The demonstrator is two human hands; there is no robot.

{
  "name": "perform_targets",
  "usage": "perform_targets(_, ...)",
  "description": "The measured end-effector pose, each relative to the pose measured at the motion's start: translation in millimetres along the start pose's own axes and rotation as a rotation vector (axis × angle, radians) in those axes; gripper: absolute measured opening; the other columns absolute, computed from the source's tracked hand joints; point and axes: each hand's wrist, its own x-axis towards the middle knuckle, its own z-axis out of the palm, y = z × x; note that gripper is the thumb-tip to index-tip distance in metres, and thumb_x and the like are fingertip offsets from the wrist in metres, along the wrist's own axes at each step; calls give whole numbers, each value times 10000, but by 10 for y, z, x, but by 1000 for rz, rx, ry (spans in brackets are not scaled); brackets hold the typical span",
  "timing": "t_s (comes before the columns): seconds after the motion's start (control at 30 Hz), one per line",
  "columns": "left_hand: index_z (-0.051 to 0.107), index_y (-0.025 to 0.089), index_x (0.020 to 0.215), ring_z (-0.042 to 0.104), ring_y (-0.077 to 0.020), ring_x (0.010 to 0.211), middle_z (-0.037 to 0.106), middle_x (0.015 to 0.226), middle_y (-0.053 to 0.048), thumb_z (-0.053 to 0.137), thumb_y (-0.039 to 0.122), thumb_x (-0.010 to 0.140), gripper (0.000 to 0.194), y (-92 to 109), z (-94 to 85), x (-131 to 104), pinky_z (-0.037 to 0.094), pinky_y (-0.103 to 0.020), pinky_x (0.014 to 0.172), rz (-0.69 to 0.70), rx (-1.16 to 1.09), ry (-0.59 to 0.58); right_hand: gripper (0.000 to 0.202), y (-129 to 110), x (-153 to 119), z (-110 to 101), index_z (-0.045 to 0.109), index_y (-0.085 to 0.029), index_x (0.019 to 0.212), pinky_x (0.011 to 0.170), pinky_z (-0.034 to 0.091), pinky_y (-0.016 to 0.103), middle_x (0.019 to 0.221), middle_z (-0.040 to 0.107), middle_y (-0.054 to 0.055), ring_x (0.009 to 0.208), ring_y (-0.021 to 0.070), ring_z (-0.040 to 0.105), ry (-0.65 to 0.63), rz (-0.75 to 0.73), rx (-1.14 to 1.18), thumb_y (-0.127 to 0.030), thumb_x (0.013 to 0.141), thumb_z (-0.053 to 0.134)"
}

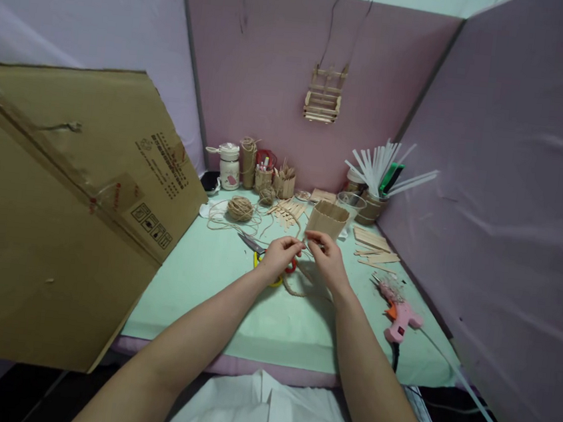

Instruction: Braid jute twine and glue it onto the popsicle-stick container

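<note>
My left hand (280,256) and my right hand (327,261) meet over the middle of the table, fingertips pinched close together. Whatever lies between the fingers is too small to make out. A loose length of twine (297,294) curves on the cloth just below them. Scissors (252,243) with yellow and red handles lie partly hidden under my left hand. Right behind my right hand stands a holder made of wooden craft sticks (328,218), upright and open at the top.
A ball of twine (240,209) and flat craft sticks (287,211) lie farther back. At right are a pink glue gun (401,321), more sticks (372,239) and a pot of glue sticks (373,207). A large cardboard sheet (60,214) leans at left. A white bottle (229,166) stands behind.
</note>
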Motion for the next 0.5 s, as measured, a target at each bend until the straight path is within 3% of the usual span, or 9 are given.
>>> perform_targets(0.23, 644, 138, 747, 508, -104, 586, 606, 661, -12, 643, 314, 674, 191, -96, -24, 41, 385, -216, 552, 54, 101, 48, 122, -36, -26, 6, 595, -203, 725, 682, 425, 311, 795, 606, 43, 763, 181, 542, 21, -147, -167, -302, 782, 553)
perform_targets(0.5, 651, 146, 736, 545, -118, 640, 634, 672, -6, 623, 253, 686, 121, -88, -16, 6, 400, -224, 619, 134, 194, 157, 120, 5, -37, 65, 592, -198, 741, 669, 417, 307, 747, 606, 31, 703, 174, 527, 27, -6, -125, -315, 751, 563)
